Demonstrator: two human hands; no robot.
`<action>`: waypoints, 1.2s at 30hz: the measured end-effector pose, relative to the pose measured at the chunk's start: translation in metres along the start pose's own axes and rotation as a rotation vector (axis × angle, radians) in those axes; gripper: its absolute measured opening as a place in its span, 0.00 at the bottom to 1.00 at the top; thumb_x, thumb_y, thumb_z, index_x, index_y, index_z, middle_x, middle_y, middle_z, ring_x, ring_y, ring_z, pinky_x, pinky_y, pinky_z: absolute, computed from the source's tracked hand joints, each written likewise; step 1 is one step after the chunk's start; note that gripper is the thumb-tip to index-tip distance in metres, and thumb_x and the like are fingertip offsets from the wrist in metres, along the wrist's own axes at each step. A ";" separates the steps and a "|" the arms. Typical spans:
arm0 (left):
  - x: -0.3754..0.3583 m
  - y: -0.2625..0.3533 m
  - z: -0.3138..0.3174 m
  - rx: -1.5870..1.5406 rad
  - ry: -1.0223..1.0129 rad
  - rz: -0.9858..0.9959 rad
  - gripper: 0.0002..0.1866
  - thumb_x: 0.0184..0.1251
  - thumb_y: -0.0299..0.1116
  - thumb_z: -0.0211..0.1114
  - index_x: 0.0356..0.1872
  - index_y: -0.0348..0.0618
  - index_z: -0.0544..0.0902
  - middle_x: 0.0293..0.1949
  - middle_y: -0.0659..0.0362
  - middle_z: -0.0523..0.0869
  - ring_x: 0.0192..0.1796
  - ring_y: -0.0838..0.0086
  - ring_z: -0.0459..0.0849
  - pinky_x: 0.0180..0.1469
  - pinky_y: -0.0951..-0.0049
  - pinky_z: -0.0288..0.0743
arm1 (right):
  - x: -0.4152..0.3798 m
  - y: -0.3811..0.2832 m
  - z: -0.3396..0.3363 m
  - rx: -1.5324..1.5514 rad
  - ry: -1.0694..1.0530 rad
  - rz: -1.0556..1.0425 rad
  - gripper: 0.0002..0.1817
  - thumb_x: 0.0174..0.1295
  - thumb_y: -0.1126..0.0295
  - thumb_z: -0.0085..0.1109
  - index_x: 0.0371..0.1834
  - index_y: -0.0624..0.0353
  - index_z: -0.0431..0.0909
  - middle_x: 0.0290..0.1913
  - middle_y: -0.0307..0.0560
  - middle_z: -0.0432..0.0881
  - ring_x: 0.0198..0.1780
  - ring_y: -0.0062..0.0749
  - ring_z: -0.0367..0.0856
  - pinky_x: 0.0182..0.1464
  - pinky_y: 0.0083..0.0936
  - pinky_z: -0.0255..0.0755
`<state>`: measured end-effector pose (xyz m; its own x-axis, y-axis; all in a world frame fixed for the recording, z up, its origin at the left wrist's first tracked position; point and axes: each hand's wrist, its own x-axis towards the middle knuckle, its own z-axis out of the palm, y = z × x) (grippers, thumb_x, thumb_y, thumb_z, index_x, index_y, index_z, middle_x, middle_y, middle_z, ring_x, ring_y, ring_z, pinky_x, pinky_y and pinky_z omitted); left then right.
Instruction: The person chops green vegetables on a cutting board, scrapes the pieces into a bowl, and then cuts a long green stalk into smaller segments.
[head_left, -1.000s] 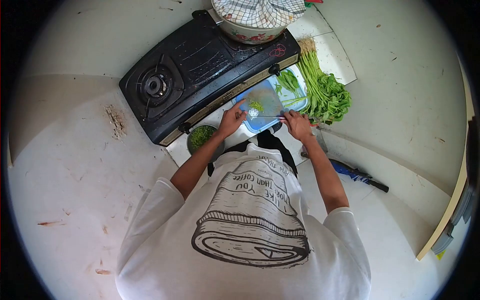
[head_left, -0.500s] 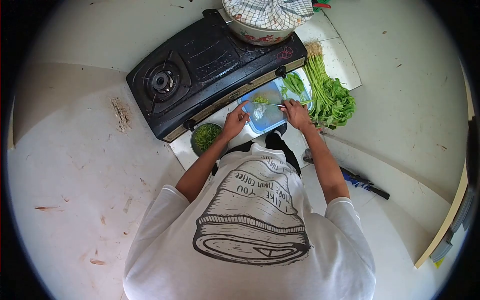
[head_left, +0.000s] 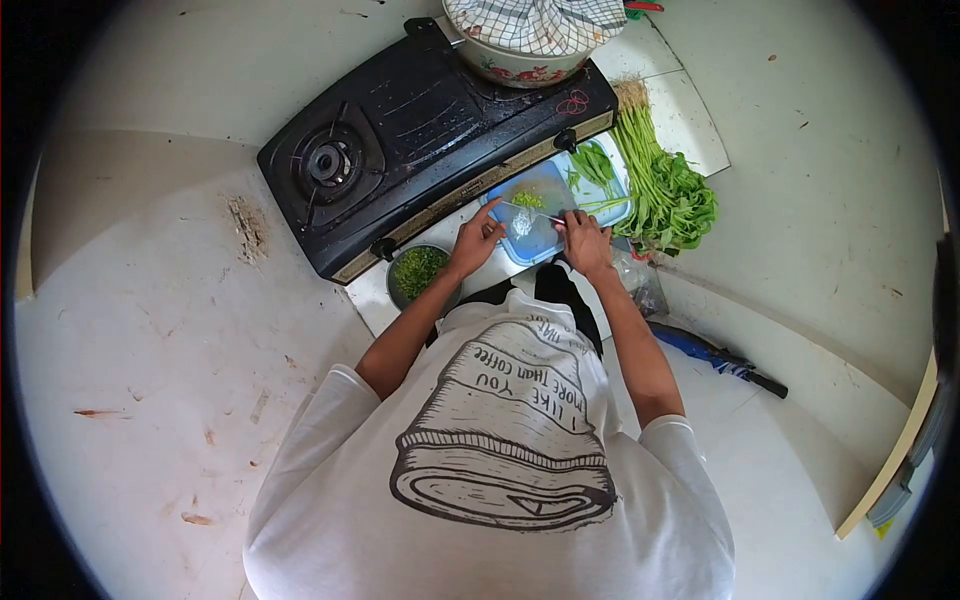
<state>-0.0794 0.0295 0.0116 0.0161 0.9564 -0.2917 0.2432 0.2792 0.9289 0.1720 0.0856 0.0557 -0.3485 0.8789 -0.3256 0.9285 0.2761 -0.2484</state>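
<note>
My right hand (head_left: 586,242) is closed round the handle of a knife (head_left: 540,213), its thin blade pointing left over a blue tray (head_left: 527,252). My left hand (head_left: 480,240) is at the tray's left edge, fingers curled, with the index finger by the blade's tip; whether it pinches anything is too small to tell. Chopped greens (head_left: 526,200) lie on the tray just beyond the blade. Whole green leaves (head_left: 592,166) rest in the tray's right part. A round bowl of chopped greens (head_left: 418,270) stands left of the tray, beside my left forearm.
A black gas stove (head_left: 420,110) lies beyond the tray, bearing a large pot (head_left: 525,70) under a checked cloth (head_left: 540,22). Right of the tray is a bunch of leafy greens (head_left: 672,200). A plastic bag (head_left: 636,280) and a blue-and-black object (head_left: 715,355) lie nearer on the right.
My right hand has moved slightly left and nearer to me with the knife, whose blade is now tilted more. The view has shifted a little; more of the plastic bag shows.
</note>
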 end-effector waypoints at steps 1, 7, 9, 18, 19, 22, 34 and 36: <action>0.000 -0.003 -0.001 0.007 0.010 0.019 0.31 0.74 0.29 0.65 0.76 0.46 0.70 0.33 0.60 0.90 0.30 0.82 0.80 0.39 0.75 0.76 | 0.003 -0.001 -0.001 0.000 0.009 0.013 0.19 0.79 0.52 0.46 0.59 0.52 0.75 0.58 0.49 0.79 0.61 0.49 0.79 0.56 0.68 0.68; 0.000 0.003 -0.006 0.005 0.039 0.001 0.31 0.74 0.28 0.65 0.76 0.47 0.70 0.33 0.63 0.88 0.30 0.84 0.77 0.39 0.77 0.75 | -0.008 -0.006 0.003 0.009 0.036 0.004 0.18 0.78 0.53 0.49 0.59 0.52 0.75 0.57 0.50 0.79 0.61 0.49 0.79 0.56 0.67 0.69; 0.000 0.002 -0.006 -0.006 0.056 -0.001 0.30 0.74 0.28 0.65 0.76 0.47 0.71 0.33 0.64 0.88 0.29 0.85 0.76 0.38 0.77 0.75 | -0.016 -0.009 0.009 -0.006 0.035 -0.027 0.18 0.77 0.54 0.50 0.59 0.53 0.75 0.57 0.50 0.79 0.61 0.49 0.79 0.57 0.67 0.69; -0.001 0.002 -0.008 0.017 0.023 -0.015 0.30 0.74 0.30 0.65 0.76 0.48 0.71 0.38 0.60 0.88 0.32 0.81 0.81 0.39 0.75 0.77 | -0.003 -0.014 0.012 0.015 0.085 0.040 0.19 0.77 0.53 0.50 0.59 0.53 0.77 0.56 0.51 0.80 0.60 0.49 0.80 0.56 0.66 0.70; 0.000 0.001 -0.007 0.029 0.022 -0.010 0.30 0.74 0.30 0.66 0.75 0.48 0.71 0.38 0.58 0.89 0.32 0.79 0.82 0.39 0.73 0.78 | -0.003 -0.014 0.010 0.021 0.091 0.040 0.19 0.76 0.53 0.51 0.59 0.53 0.77 0.56 0.51 0.80 0.60 0.49 0.80 0.55 0.66 0.70; -0.001 0.007 -0.005 0.071 -0.004 0.024 0.30 0.72 0.30 0.67 0.75 0.49 0.72 0.39 0.55 0.90 0.31 0.74 0.85 0.38 0.69 0.80 | -0.007 -0.015 0.000 0.038 0.116 0.029 0.20 0.74 0.52 0.54 0.58 0.53 0.79 0.56 0.50 0.80 0.60 0.48 0.79 0.55 0.63 0.70; 0.023 0.022 -0.006 0.263 -0.226 0.143 0.34 0.70 0.30 0.66 0.77 0.49 0.69 0.35 0.53 0.89 0.32 0.64 0.87 0.39 0.63 0.80 | -0.038 -0.017 -0.007 0.086 0.271 0.055 0.18 0.67 0.53 0.64 0.54 0.51 0.83 0.51 0.48 0.80 0.56 0.47 0.78 0.54 0.53 0.67; 0.030 0.018 -0.007 0.269 -0.227 0.136 0.35 0.69 0.30 0.67 0.77 0.48 0.68 0.35 0.53 0.89 0.32 0.64 0.87 0.39 0.62 0.80 | -0.043 -0.015 -0.010 0.065 0.257 0.074 0.19 0.68 0.54 0.64 0.55 0.51 0.83 0.52 0.47 0.80 0.56 0.45 0.78 0.55 0.53 0.67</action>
<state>-0.0811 0.0643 0.0214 0.2732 0.9313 -0.2409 0.4694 0.0895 0.8784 0.1745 0.0475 0.0829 -0.2286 0.9679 -0.1049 0.9371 0.1895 -0.2933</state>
